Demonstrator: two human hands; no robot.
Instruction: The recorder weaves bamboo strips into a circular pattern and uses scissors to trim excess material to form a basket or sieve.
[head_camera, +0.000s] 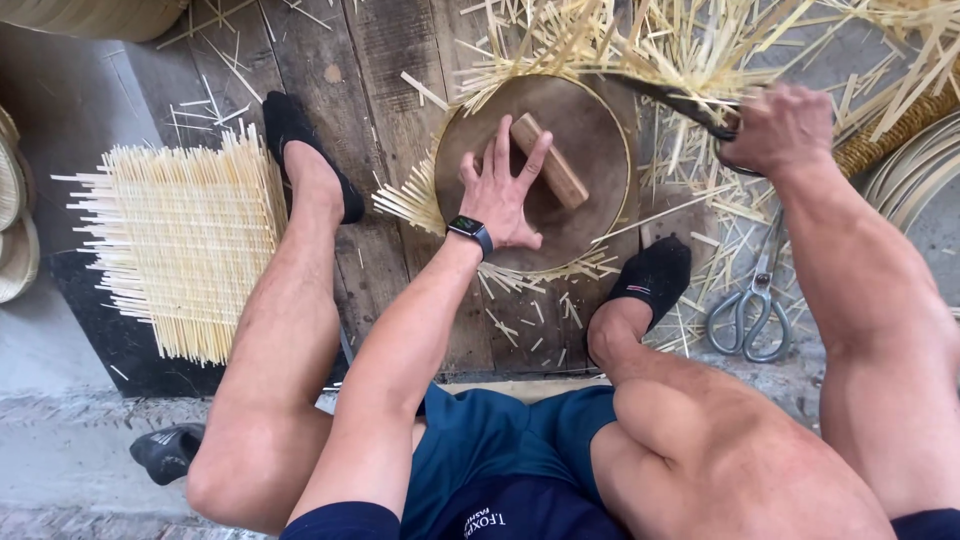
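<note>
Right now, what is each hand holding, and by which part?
The right hand grips dark shears by the handles. The left hand holds nothing; it presses flat on the round board, touching the wooden block.

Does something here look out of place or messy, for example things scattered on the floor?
Yes. Cut bamboo strips lie scattered loose across the wooden floor around the round mould, and a pair of scissors lies among them beside the right foot.
</note>
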